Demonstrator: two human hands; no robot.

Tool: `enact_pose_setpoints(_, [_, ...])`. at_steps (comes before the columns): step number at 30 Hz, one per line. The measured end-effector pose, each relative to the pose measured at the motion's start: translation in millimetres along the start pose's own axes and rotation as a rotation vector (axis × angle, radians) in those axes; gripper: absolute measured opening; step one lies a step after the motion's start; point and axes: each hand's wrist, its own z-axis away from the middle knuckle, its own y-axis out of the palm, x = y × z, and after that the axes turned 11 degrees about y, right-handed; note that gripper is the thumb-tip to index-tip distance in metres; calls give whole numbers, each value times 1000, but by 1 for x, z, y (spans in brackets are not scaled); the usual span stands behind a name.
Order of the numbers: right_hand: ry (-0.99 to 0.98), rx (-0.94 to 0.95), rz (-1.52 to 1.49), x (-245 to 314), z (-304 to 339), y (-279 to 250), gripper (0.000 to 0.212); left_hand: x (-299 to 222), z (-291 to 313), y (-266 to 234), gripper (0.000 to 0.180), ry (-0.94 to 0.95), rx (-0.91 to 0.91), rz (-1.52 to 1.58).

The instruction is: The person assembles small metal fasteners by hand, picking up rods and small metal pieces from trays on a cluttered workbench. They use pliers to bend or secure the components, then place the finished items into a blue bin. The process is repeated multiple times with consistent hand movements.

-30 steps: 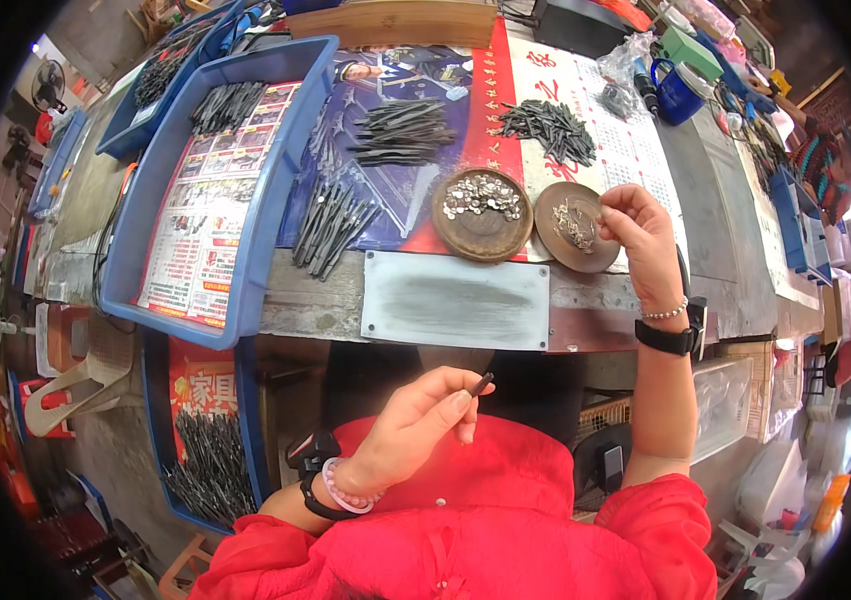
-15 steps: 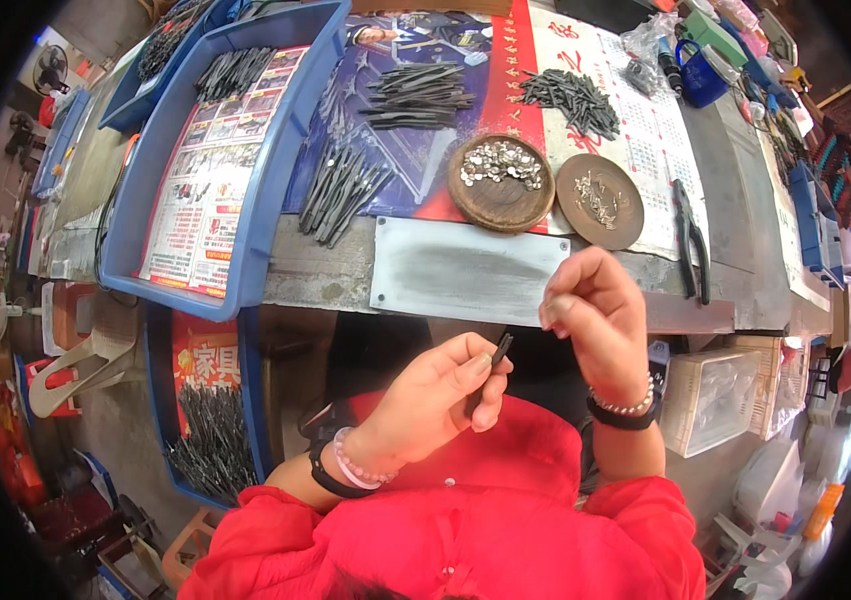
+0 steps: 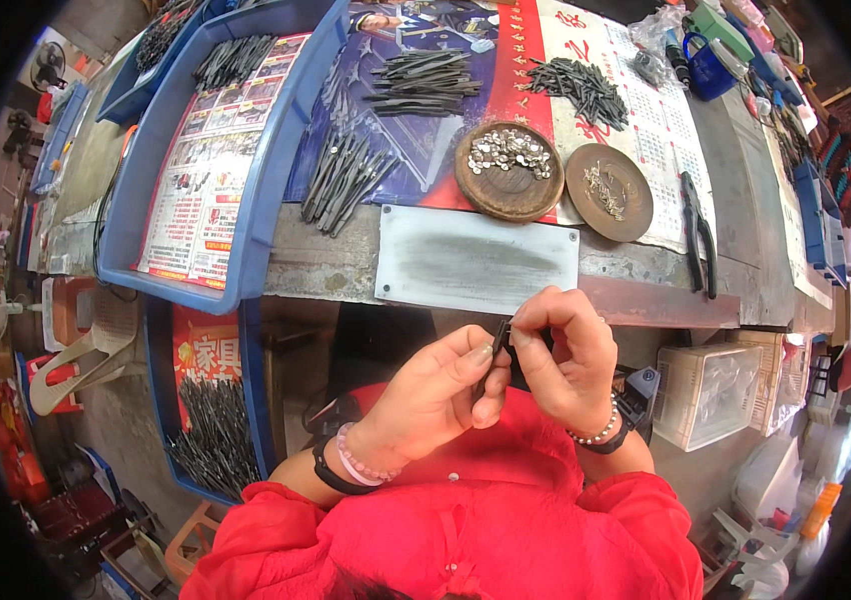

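Note:
My left hand (image 3: 431,400) is closed around a slender black piece (image 3: 502,338), its upper end standing out past the thumb. Against that end, my right hand (image 3: 568,362) pinches thumb and forefinger together; whatever is between them is too small to make out. Beyond my hands, a white metal plate (image 3: 476,258) with a dark smudge lies along the table's front edge. Behind it sit a round wooden dish (image 3: 511,206) of small silvery discs and a brown dish (image 3: 636,218) of tiny brass-coloured pins.
Black pieces lie in bundles (image 3: 346,185), (image 3: 426,82) and a pile of shorter ones (image 3: 581,90). Black-handled pliers (image 3: 698,235) rest at right. A blue tray (image 3: 251,240) stands at left; a lower blue bin (image 3: 258,400) holds many black pieces. White crates (image 3: 711,395) stand below right.
My right hand has come down and left to meet the black piece. My left hand stays nearly in place, still gripping it. The view has shifted slightly.

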Motion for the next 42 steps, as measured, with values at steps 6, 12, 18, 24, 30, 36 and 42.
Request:
enact_pose_setpoints(6, [-165,-80,151,-5,0,7,23,2,3,0,11,43,-35,-102])
enact_pose_setpoints(12, [-194,-83,323,0,4,8,20,2,5,4,11,154,-57,-343])
enact_pose_setpoints(18, [317,152,-432,1,4,-4,16,0,7,7,10,121,29,-281])
enact_pose_setpoints(24, [182,367,-376,-5,-4,-21,13,3,6,8,10,75,58,-269])
enact_pose_setpoints(30, [149,348,-214,-3,-1,-26,13,4,8,6,24,86,12,-290])
enact_pose_setpoints(36, [108,318,-141,-4,1,-24,15,1,7,3,26,122,2,-337])
enact_pose_setpoints(42, [62,366,-53,-4,-3,-26,23,-1,6,8,19,105,-76,-355])
